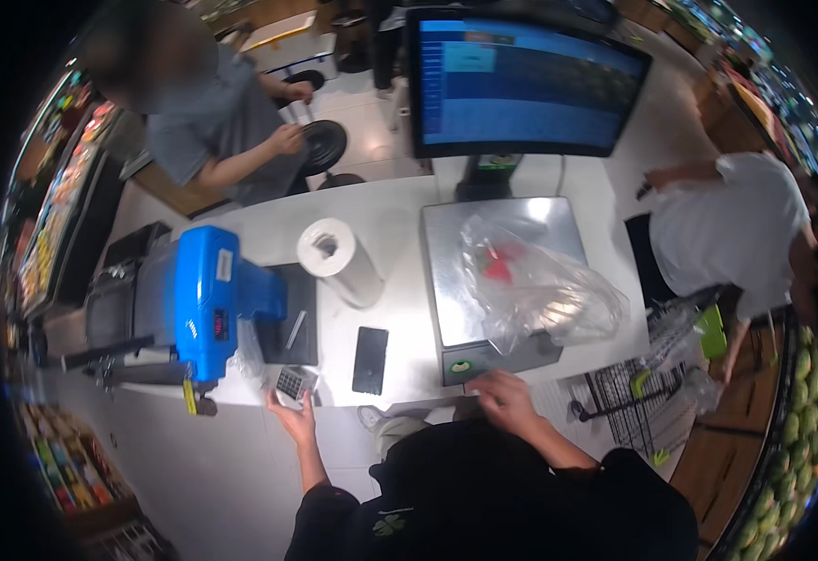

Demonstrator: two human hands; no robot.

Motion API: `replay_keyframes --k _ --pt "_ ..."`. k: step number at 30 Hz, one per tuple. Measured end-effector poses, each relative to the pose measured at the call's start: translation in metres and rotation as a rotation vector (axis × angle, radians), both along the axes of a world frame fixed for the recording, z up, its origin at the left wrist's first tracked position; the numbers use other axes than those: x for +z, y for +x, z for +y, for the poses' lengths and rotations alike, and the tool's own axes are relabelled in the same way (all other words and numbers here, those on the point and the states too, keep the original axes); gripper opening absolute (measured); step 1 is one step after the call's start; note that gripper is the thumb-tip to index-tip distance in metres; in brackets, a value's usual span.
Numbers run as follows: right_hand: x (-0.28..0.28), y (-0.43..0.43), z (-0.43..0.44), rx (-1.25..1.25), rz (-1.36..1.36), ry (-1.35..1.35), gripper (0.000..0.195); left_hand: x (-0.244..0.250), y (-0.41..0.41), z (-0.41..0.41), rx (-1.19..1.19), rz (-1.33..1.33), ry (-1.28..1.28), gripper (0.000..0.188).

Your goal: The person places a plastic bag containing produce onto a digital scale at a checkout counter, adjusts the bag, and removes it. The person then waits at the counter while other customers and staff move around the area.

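Note:
At the counter's front edge my left hand (pixel 295 415) has its thumb and fingers around a small box-like device with a grid of dark keys (pixel 292 384). My right hand (pixel 506 401) is near the front edge of the scale, its fingers partly curled and blurred; nothing shows in it. On the steel scale plate (pixel 451 294) lies a clear plastic bag (pixel 521 280) with something red inside. Between my hands a dark smartphone (pixel 370 360) lies flat on the white counter (pixel 402 280). Behind it stands a white roll of plastic bags (pixel 342 263).
A blue machine (pixel 206 301) with a red display stands on the left. A monitor (pixel 521 84) rises behind the scale. One person (pixel 220 126) stands across the counter at upper left, another (pixel 731 224) at right beside a wire shopping cart (pixel 633 400). Produce shelves (pixel 794 435) line the far right.

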State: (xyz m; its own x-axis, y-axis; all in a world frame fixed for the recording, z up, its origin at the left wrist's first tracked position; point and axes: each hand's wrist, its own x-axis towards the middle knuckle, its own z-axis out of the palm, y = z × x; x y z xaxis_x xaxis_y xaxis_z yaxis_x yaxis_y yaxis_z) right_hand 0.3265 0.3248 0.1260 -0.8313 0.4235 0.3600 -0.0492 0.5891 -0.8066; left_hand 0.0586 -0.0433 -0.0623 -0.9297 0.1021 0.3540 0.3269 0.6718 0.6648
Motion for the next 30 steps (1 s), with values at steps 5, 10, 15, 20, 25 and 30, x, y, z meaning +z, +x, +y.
replay_keyframes --k 5,10,15,20,25,30 --pt "0.018 0.04 0.044 -0.096 -0.073 -0.132 0.012 0.093 0.06 0.03 0.3 -0.065 0.201 0.066" --pt "0.031 0.024 0.041 0.094 0.008 -0.061 0.015 0.246 0.069 0.029 0.375 0.368 0.28 0.036" --pt "0.093 0.012 0.071 -0.218 0.095 0.597 0.027 0.336 0.054 0.062 -0.002 0.689 0.254 0.019" --pt "0.097 0.034 0.161 -0.712 -0.179 0.162 0.083 0.317 0.042 0.198 -0.584 0.346 0.163 0.018" --pt "0.047 0.043 0.163 -0.279 -0.281 -0.28 0.055 0.26 0.076 0.336 -1.081 0.109 -0.266 0.097" --pt "0.102 -0.003 0.099 0.084 -0.11 0.005 0.039 0.202 0.099 0.386 -1.208 -0.008 -0.24 0.098"
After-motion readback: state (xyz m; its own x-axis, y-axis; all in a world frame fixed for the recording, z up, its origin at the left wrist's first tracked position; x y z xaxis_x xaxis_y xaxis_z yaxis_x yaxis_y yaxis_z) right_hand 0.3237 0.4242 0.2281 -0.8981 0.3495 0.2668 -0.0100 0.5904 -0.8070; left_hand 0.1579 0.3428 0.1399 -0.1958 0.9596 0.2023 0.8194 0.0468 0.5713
